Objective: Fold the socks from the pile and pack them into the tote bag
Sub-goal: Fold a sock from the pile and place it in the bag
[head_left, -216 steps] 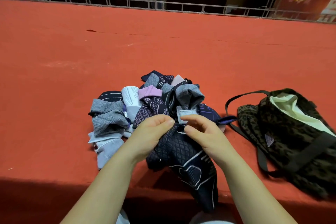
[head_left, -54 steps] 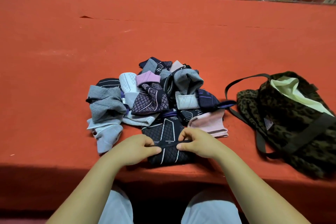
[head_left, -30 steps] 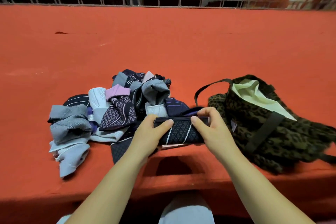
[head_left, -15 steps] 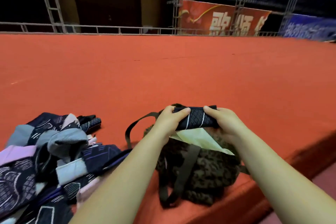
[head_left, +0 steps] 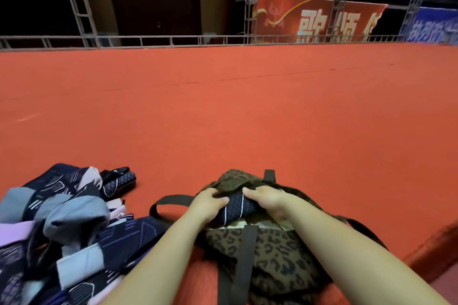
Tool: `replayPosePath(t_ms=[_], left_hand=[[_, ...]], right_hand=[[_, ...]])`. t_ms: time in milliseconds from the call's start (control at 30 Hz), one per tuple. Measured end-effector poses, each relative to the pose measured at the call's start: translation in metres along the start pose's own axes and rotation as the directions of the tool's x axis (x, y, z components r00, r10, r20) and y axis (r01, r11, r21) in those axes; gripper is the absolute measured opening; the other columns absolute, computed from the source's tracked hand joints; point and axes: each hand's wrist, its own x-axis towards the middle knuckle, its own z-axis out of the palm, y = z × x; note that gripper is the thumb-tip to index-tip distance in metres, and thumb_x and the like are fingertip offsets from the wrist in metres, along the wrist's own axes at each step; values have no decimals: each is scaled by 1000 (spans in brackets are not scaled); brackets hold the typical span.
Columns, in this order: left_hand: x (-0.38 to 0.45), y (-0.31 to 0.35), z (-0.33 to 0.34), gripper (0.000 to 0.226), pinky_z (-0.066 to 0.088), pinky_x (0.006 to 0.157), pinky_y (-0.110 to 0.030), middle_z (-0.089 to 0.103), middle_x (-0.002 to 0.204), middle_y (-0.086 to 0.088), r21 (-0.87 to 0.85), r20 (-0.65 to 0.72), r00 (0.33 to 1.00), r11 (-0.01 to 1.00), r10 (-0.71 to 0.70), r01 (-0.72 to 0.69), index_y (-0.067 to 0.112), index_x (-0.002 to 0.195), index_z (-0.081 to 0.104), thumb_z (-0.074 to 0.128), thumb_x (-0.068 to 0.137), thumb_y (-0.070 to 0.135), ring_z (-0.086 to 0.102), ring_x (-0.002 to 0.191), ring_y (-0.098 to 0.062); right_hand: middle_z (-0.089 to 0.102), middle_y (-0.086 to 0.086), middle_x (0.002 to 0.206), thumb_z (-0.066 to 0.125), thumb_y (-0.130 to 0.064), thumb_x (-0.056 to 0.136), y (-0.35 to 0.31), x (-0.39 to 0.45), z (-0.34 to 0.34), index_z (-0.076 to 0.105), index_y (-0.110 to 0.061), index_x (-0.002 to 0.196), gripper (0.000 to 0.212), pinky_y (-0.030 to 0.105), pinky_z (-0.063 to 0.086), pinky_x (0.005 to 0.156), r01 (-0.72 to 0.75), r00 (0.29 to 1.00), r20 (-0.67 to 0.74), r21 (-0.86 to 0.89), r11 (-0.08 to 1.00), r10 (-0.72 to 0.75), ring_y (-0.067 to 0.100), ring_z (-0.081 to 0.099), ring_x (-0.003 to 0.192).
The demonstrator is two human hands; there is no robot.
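Both hands (head_left: 238, 203) round folded sock (head_left: 236, 208) in tote bag (head_left: 272, 252)

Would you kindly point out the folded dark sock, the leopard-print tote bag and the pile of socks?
folded dark sock (head_left: 238, 208), head view, on its quilted middle between both hands.
leopard-print tote bag (head_left: 280, 252), head view, on its near outer wall.
pile of socks (head_left: 74, 215), head view, on a grey sock on top.

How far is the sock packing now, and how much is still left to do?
Done: one dark sock bundle is folded. In hand: the left hand and the right hand grip it at the mouth of the tote bag, not yet released. What already lies inside the bag cannot be seen. Left: the pile beside the bag holds many unfolded socks, so most of the job remains.
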Motion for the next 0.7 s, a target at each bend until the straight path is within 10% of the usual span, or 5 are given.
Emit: replayPosePath(t_ms=[200,367,567,700], left_hand=[[17,9,9,62,33,108,-31,38,148,-2,116,-13,999,992,48,-46,13,144,34,55,91,37,39,134,-19],[29,24,13,47,45,89,-31,59,125,-1,208,51,996,975,70,-79,17,128,47,56,87,40,58,107,-21],[34,27,9,51,43,86,-31,56,127,0,300,141,989,951,32,-74,19,130,46,48,90,50,55,110,-20],[36,28,12,49,44,87,-32,57,129,-1,386,123,988,912,95,-136,20,134,46,50,91,42,56,113,-22]], right_hand=[[61,4,103,41,-58,93,0,17,-34,59,-10,100,52,33,44,86,-6,997,-71,-354,935,-21,21,59,95],[57,7,130,34,-59,95,1,24,-50,57,-13,127,61,32,34,89,-121,962,-264,-635,763,-66,25,52,119],[65,9,86,24,-43,102,2,31,-56,60,-11,101,48,28,45,63,-164,976,-214,-645,746,30,20,59,63],[60,11,114,26,-53,99,-8,30,-51,61,-8,112,58,33,40,84,-144,980,-200,-720,679,-4,29,57,104]])
